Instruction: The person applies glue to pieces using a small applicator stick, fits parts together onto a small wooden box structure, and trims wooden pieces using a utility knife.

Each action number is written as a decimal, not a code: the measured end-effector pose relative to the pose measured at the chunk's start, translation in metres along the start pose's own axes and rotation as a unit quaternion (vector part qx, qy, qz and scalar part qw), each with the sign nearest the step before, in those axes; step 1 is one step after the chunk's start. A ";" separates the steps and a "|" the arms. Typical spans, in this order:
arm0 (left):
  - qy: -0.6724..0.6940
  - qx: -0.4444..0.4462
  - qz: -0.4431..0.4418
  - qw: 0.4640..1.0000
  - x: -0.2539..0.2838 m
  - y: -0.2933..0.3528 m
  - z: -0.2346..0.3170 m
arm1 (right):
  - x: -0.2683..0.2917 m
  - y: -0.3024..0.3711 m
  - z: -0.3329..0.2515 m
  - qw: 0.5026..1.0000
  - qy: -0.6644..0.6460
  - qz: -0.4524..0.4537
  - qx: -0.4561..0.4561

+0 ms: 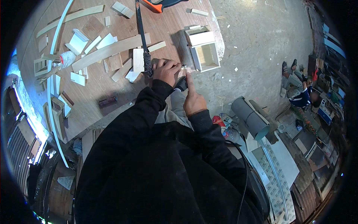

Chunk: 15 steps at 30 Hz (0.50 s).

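Note:
At the table's near edge, my left hand [166, 72] is closed, knuckles up, beside the wrapped handle of a long dark metal blade [141, 24]. A small dark tip shows by its fingertips, and whatever it holds is hidden. My right hand [195, 100] is just to the right and nearer me. Its index finger stretches forward to a small pale piece at the table edge, while the other fingers curl under out of sight. Beyond the hands stands a small open wooden box [206, 48] with two compartments. A pale wood block [138, 60] lies left of the wrapped handle.
Wood strips and offcuts [110, 52] cover the round table [84, 121]. An orange-and-black tool [158, 5] lies at the far edge. A grey cylinder [248, 115] stands to the right. Across the concrete floor [257, 44], another person [302, 95] sits among clutter.

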<state>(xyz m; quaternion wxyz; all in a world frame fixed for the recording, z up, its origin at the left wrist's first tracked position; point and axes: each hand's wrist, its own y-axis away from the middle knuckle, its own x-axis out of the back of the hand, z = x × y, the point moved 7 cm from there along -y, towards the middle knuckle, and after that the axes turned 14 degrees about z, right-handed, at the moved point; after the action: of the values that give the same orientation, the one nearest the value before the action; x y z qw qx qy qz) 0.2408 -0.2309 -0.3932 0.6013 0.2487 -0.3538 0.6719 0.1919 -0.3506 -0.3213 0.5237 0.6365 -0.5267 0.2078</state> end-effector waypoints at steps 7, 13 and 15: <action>0.002 -0.016 0.000 1.000 0.003 -0.001 0.002 | -0.006 -0.005 0.004 1.000 0.001 0.002 0.000; 0.001 -0.009 -0.011 1.000 0.001 0.001 0.000 | -0.011 -0.005 0.005 1.000 -0.015 -0.003 -0.003; -0.003 -0.010 -0.010 1.000 0.001 0.000 0.000 | -0.011 -0.005 0.005 1.000 -0.018 -0.001 -0.002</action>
<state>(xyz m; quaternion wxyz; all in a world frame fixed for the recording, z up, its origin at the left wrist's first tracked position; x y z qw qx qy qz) 0.2403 -0.2307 -0.3927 0.6095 0.2484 -0.3594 0.6615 0.1909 -0.3505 -0.3340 0.5152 0.6401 -0.5358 0.1944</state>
